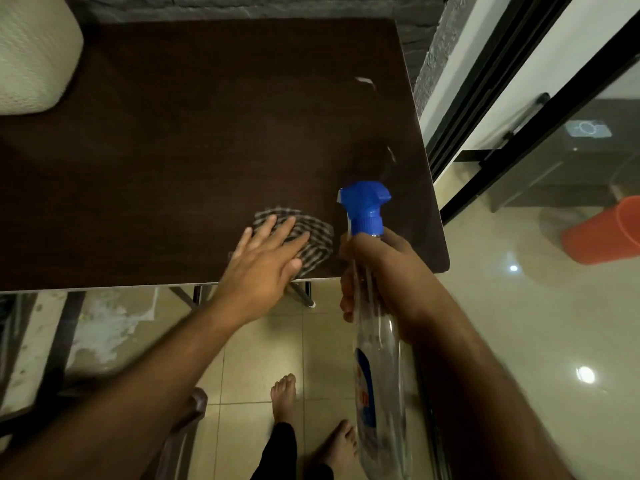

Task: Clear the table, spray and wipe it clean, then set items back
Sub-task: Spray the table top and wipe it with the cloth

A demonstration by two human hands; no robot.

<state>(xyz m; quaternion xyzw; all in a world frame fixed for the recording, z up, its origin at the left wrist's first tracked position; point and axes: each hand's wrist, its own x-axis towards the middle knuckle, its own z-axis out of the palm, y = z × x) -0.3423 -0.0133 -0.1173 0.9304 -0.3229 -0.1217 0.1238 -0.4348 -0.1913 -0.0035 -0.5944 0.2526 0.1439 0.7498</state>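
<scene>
In the head view the wiping step looks underway: on the dark table [173,133], near its front edge, the left hand [263,261] presses spread fingers on the checked cloth [311,233], the right hand [377,271] just beside it curls round the spray bottle [377,358], so next probably comes sweeping the cloth across.
</scene>
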